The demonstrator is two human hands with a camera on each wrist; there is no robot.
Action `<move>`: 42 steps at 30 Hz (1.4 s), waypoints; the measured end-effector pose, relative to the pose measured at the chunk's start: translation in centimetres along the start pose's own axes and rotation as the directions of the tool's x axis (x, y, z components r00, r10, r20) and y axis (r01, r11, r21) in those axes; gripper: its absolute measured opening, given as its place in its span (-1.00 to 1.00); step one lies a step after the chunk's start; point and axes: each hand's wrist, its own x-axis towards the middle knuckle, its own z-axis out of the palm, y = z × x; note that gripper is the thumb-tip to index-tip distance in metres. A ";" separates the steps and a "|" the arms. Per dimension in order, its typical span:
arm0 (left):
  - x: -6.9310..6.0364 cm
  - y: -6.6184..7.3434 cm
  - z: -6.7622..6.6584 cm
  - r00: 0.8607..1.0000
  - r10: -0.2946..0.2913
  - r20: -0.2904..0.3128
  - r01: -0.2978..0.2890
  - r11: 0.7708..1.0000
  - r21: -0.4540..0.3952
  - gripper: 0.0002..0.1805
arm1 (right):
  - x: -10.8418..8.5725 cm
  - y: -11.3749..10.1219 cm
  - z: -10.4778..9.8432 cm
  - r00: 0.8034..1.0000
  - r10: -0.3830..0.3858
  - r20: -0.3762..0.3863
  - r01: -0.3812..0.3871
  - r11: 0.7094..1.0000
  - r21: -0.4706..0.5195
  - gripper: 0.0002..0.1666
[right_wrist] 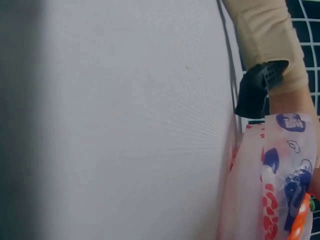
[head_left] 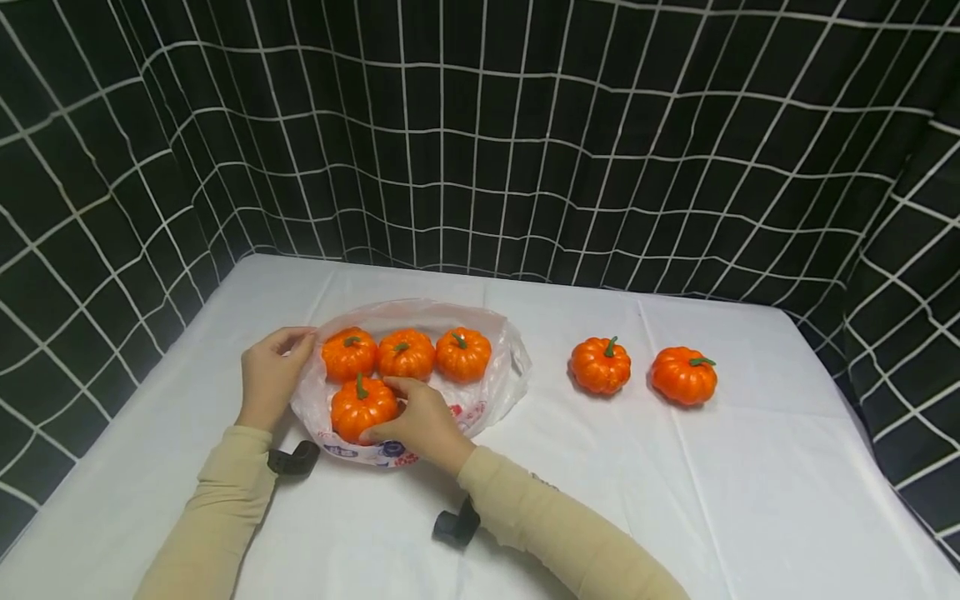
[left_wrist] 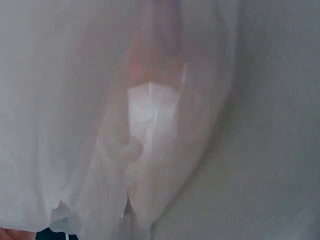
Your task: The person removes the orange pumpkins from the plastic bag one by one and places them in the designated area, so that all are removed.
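A thin translucent plastic bag [head_left: 510, 367] with red and blue print lies spread on the table, several orange pumpkins on it. The left hand [head_left: 273, 375] pinches the bag's left rim. At the front of the bag, the right hand [head_left: 423, 421] grips a pumpkin [head_left: 363, 410] with a green stem, thumb and fingers on its right side. Bag plastic [left_wrist: 155, 125] fills most of the left wrist view. In the right wrist view, the printed bag [right_wrist: 287, 165] shows beside an orange pumpkin edge [right_wrist: 301, 217].
Two more pumpkins, one [head_left: 601, 366] nearer the bag and another [head_left: 683, 376] farther right, sit on the white-covered table [head_left: 600, 483]. Black cloth with a white grid [head_left: 525, 150] stands behind and at both sides. Dark wrist-worn devices sit below both hands.
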 end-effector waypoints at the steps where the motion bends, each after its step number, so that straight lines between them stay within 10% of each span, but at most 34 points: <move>1: 0.0 0.0 0.0 1.000 0.006 -0.004 -0.006 1.000 0.002 -0.71 | -0.1 0.1 0.0 1.000 0.003 -0.003 -0.003 1.000 0.005 -0.08; 42: -0.1 0.1 -0.3 1.000 -0.026 0.009 0.026 1.000 0.017 -0.69 | -9.0 5.7 -14.7 0.959 0.147 -0.243 -0.096 0.973 0.208 -0.11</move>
